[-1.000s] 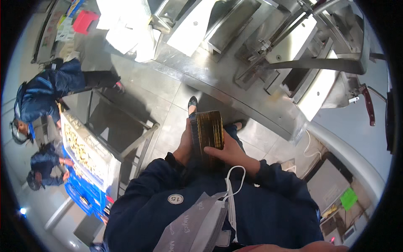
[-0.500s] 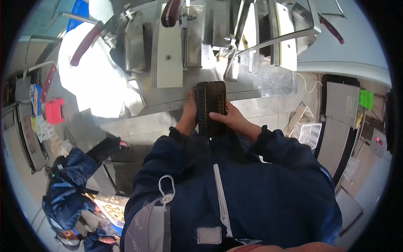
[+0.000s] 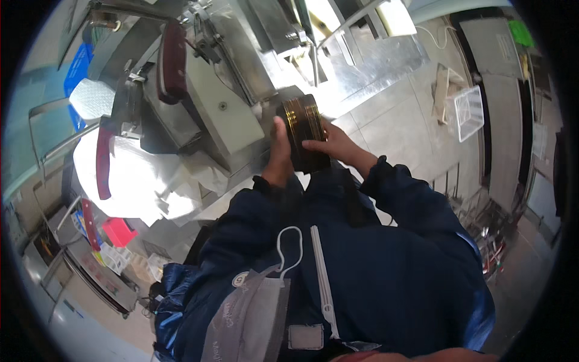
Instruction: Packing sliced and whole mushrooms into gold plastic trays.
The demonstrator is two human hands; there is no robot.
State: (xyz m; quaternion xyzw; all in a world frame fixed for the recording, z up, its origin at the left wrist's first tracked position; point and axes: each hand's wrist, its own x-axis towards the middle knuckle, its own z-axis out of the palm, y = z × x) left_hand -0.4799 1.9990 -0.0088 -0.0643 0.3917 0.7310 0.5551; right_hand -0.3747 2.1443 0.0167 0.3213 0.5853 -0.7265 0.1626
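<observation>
A dark brown, box-shaped thing (image 3: pixel 306 123) with gold lines across it is held in front of my chest; its exact kind I cannot make out. My left hand (image 3: pixel 280 155) presses along its left side, thumb pointing up. On the right side, my right hand (image 3: pixel 342 149) wraps round it with the thumb lying over the near face. Both hands hold it together, just off the near edge of a metal worktop. Closest to it is a hand-operated cutting machine with a pale board (image 3: pixel 222 107) and a dark red handle (image 3: pixel 173 63).
More lever machines stand along the worktop, one with a red handle (image 3: pixel 104 163). White sheeting (image 3: pixel 136 175) covers the left part. A pink-red box (image 3: pixel 120 232) is further left. At right, a white plastic basket (image 3: pixel 467 113) stands on the tiled floor near grey cabinets (image 3: pixel 502 114).
My view has turned, and the worktop now slants up to the right. The box-shaped thing has been tilted or rotated in my hands. The co-worker at lower left is now mostly hidden.
</observation>
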